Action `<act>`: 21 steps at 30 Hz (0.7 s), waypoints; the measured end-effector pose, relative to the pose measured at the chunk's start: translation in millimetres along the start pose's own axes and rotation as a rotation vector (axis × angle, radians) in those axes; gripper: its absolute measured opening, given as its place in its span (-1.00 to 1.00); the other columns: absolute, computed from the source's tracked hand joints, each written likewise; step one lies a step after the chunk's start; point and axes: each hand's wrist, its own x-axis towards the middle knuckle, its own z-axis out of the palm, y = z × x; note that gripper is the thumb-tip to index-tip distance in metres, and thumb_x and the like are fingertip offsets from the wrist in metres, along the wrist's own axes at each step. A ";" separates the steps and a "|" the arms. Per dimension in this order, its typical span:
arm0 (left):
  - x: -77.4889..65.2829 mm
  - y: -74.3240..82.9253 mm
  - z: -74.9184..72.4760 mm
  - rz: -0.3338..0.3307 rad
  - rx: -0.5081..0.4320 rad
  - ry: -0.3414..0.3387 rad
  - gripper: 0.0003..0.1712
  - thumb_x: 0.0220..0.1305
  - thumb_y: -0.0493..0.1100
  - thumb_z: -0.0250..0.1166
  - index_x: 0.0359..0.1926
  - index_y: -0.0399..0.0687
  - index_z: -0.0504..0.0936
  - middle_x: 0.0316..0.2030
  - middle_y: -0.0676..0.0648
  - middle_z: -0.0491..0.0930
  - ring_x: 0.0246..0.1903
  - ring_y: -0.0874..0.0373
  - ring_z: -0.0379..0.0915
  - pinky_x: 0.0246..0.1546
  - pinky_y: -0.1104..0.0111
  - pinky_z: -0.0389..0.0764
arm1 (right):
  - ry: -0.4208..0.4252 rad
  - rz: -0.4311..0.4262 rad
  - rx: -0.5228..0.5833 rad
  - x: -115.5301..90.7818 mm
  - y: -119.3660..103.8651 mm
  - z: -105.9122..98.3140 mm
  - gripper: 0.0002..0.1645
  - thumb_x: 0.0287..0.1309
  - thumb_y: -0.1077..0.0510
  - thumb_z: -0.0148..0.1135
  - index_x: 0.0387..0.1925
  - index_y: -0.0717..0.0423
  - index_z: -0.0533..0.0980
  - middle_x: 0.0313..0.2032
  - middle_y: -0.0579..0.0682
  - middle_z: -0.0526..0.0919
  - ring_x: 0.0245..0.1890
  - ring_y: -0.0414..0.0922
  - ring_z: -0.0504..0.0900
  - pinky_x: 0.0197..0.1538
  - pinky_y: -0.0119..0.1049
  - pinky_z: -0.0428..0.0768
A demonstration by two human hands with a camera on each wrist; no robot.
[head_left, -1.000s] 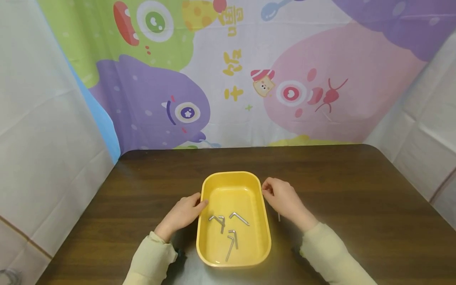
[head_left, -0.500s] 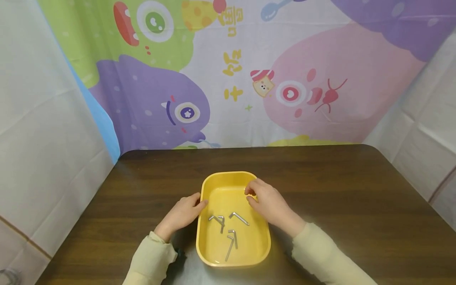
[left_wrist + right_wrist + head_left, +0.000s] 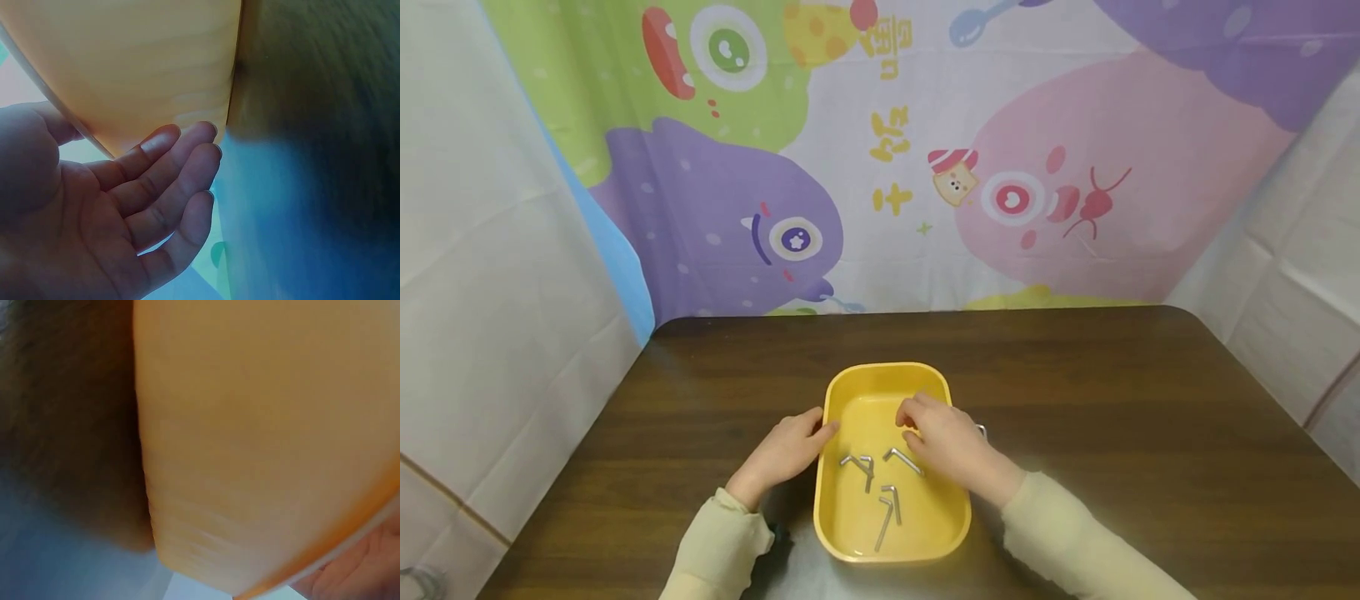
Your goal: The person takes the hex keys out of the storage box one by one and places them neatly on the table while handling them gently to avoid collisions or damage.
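Observation:
A yellow rectangular tray (image 3: 958, 525) stands on the table with several L-shaped silver hex keys (image 3: 904, 461) on its floor. My left hand (image 3: 786, 450) grips its left wall, thumb over the rim and fingers against the outside; the left wrist view shows those fingers (image 3: 200, 169) along the wall. Inside the right half of the tray hovers my right hand (image 3: 951, 437), fingers loosely bent above one hex key, nothing visible in them. Only part of that hand (image 3: 362, 569) shows past the rim in the right wrist view. Another hex key (image 3: 982, 431) peeks out outside the tray's right wall, mostly hidden behind this hand.
The dark wood table (image 3: 1112, 392) runs back to a cartoon-printed curtain (image 3: 910, 267). White cloth walls (image 3: 497, 208) stand at both sides.
My right hand has moved from outside the tray's right rim to over its inside, leftward and nearer to me. My left hand and the hex keys in the tray have stayed put.

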 end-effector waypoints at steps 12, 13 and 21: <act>0.2 -0.7 0.5 -0.008 -0.013 -0.006 -0.76 0.31 0.01 0.04 -0.29 -0.07 0.47 -0.63 0.01 0.34 -0.57 0.18 0.31 -0.50 0.36 0.30 | -0.100 -0.117 -0.115 -1.3 -3.2 13.8 -0.79 0.02 0.19 0.19 -0.23 0.04 0.52 -0.30 -0.09 0.53 -0.35 -0.17 0.52 -0.32 -0.28 0.50; 0.2 -0.5 0.4 -0.010 -0.015 -0.007 -0.76 0.31 0.00 0.04 -0.29 -0.07 0.47 -0.63 0.01 0.34 -0.57 0.18 0.31 -0.50 0.36 0.30 | -0.108 -0.119 -0.121 -1.0 -3.3 14.7 -0.78 0.03 0.19 0.20 -0.21 0.05 0.52 -0.29 -0.08 0.53 -0.34 -0.17 0.53 -0.30 -0.28 0.51; 0.1 -0.5 0.8 -0.014 -0.021 -0.009 -0.75 0.31 0.00 0.03 -0.27 -0.08 0.47 -0.62 0.01 0.35 -0.58 0.18 0.31 -0.51 0.36 0.31 | -0.148 -0.126 -0.184 0.7 -5.1 19.3 -0.75 0.01 0.18 0.22 -0.20 0.09 0.54 -0.32 -0.05 0.54 -0.35 -0.12 0.55 -0.36 -0.28 0.50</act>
